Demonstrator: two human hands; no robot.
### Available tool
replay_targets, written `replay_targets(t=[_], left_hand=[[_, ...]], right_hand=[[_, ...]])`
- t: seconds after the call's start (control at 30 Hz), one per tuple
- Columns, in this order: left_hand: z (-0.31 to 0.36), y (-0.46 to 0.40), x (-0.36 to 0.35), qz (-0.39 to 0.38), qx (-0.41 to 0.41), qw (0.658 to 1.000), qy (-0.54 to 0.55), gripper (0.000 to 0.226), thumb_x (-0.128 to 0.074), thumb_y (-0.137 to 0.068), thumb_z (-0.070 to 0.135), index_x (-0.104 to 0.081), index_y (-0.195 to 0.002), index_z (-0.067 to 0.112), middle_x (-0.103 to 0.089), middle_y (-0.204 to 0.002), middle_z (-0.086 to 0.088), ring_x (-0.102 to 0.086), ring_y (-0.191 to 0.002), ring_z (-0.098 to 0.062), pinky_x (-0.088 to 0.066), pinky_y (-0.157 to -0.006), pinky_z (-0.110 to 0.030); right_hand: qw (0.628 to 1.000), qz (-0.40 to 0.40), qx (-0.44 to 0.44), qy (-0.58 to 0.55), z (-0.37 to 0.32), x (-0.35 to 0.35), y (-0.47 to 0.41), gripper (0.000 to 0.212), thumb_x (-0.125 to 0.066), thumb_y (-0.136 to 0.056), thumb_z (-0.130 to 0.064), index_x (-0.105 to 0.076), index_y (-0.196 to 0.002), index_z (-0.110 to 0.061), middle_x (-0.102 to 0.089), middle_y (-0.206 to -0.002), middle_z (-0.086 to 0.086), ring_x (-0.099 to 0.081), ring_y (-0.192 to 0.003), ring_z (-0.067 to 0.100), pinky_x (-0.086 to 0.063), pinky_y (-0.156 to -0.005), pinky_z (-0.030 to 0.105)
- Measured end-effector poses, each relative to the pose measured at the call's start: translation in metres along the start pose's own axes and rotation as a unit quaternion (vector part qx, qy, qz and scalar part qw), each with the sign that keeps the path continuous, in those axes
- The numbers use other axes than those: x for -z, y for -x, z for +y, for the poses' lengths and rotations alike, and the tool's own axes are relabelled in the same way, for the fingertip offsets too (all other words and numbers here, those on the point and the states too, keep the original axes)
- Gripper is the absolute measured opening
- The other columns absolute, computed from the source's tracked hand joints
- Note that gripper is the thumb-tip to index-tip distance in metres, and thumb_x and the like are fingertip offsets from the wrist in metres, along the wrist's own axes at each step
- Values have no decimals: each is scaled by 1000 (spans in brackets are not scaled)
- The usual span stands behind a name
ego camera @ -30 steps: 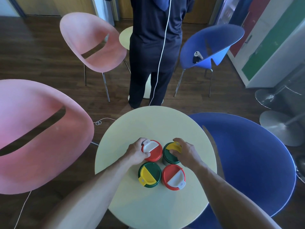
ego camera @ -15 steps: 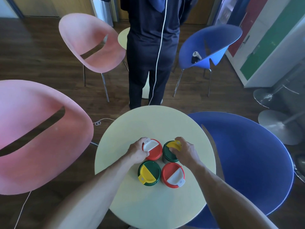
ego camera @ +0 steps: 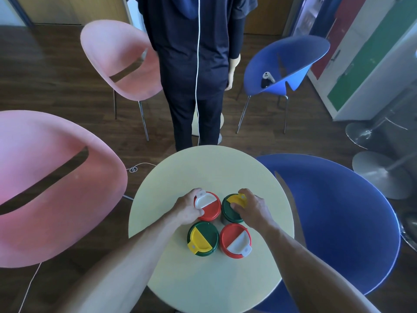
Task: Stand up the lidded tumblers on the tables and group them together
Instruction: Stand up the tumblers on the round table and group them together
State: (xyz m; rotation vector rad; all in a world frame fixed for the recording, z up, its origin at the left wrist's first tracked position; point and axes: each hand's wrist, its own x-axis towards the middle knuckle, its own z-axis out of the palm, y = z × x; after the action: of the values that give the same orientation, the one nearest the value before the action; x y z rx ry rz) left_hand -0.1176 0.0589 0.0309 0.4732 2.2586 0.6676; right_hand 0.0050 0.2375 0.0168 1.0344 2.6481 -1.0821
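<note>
Four lidded tumblers stand upright in a tight square on the round pale-yellow table (ego camera: 203, 168). At the back left is a red-lidded tumbler with a white flap (ego camera: 211, 206); my left hand (ego camera: 186, 210) grips its left side. Beside it at the back right stands a green-lidded tumbler with a yellow flap (ego camera: 230, 211), held from the right by my right hand (ego camera: 252, 207). In front, untouched, are a green-lidded tumbler (ego camera: 203, 238) at the left and a red-lidded tumbler (ego camera: 235, 240) at the right.
A person in dark clothes (ego camera: 194, 64) stands just beyond the table's far edge. Pink chairs (ego camera: 45, 188) (ego camera: 121, 62) stand at the left, blue chairs (ego camera: 338, 222) (ego camera: 284, 62) at the right. A second pale table (ego camera: 222, 123) shows behind the person. A white cable (ego camera: 29, 288) lies on the wooden floor.
The hands and tumblers have stayed where they were. The view has tilted slightly, and the standing person has shifted a little.
</note>
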Motion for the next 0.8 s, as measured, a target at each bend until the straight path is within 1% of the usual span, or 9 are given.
replay_targets(t=[0.13, 0.2, 0.3, 0.47, 0.53, 0.6, 0.67, 0.73, 0.8], left_hand=[[0, 0, -3, 15, -1, 1000, 10, 71, -69, -85, 17, -33, -145, 28, -47, -141, -4, -50, -121, -24, -44, -92, -28], [-2, 1, -3, 16, 0, 1000, 11, 71, -70, -84, 18, -34, -144, 29, -48, -140, -3, -50, -121, -24, -44, -93, -28], [-3, 0, -4, 18, -1, 1000, 10, 72, -70, -85, 18, -33, -145, 29, -47, -141, -3, -49, -122, -24, -45, -94, -30], [-3, 1, -6, 18, -4, 1000, 2, 78, -68, -87, 18, -23, -150, 28, -39, -149, -4, -43, -131, -26, -41, -103, -33], [-2, 3, -8, 27, -8, 1000, 11, 80, -68, -87, 20, -20, -151, 27, -37, -152, -4, -41, -135, -26, -39, -105, -33], [-3, 5, -10, 51, -4, 998, 37, 80, -67, -88, 28, -20, -151, 25, -36, -152, -4, -39, -136, -26, -37, -106, -33], [-7, 10, -11, 87, 3, 994, 66, 77, -66, -87, 36, -23, -150, 22, -36, -151, -5, -41, -134, -26, -37, -105, -35], [-16, 18, -15, 113, 3, 990, 88, 78, -65, -85, 45, -26, -148, 20, -39, -149, -7, -44, -131, -26, -40, -105, -37], [-27, 32, -21, 110, -8, 989, 101, 86, -66, -79, 55, -27, -148, 21, -38, -148, -5, -43, -131, -24, -40, -105, -39]], right_hand=[[1000, -4, -1, 2, 1, 1, -1, 48, -68, -86, -36, -49, -129, -25, -61, -111, 11, -61, -92, 27, -57, -77, 39], [1000, -2, -4, 5, 1, 1, -1, 47, -68, -86, -36, -50, -128, -25, -61, -109, 10, -62, -89, 27, -57, -75, 40], [1000, 0, -6, 6, 0, -1, -1, 47, -68, -87, -36, -49, -129, -25, -61, -112, 10, -61, -92, 26, -57, -77, 38], [1000, -1, -15, 2, 1, -2, 0, 51, -66, -88, -37, -46, -133, -24, -62, -117, 12, -60, -99, 28, -54, -79, 35], [1000, 3, -18, 0, 2, -3, 1, 58, -65, -88, -40, -40, -138, -24, -59, -124, 13, -57, -108, 30, -52, -87, 38], [1000, 7, -22, -5, 3, -4, 6, 65, -61, -90, -43, -32, -144, -24, -54, -130, 14, -52, -117, 31, -47, -92, 40], [999, 22, -32, -16, 4, -6, 16, 66, -57, -91, -46, -28, -146, -23, -48, -134, 15, -50, -120, 31, -44, -93, 40], [998, 52, -31, -27, 7, -10, 30, 65, -55, -91, -47, -29, -145, -23, -47, -133, 14, -50, -120, 31, -44, -93, 39], [995, 90, -20, -38, 12, -17, 46, 62, -57, -89, -48, -33, -141, -23, -48, -130, 11, -50, -119, 30, -45, -92, 38]])
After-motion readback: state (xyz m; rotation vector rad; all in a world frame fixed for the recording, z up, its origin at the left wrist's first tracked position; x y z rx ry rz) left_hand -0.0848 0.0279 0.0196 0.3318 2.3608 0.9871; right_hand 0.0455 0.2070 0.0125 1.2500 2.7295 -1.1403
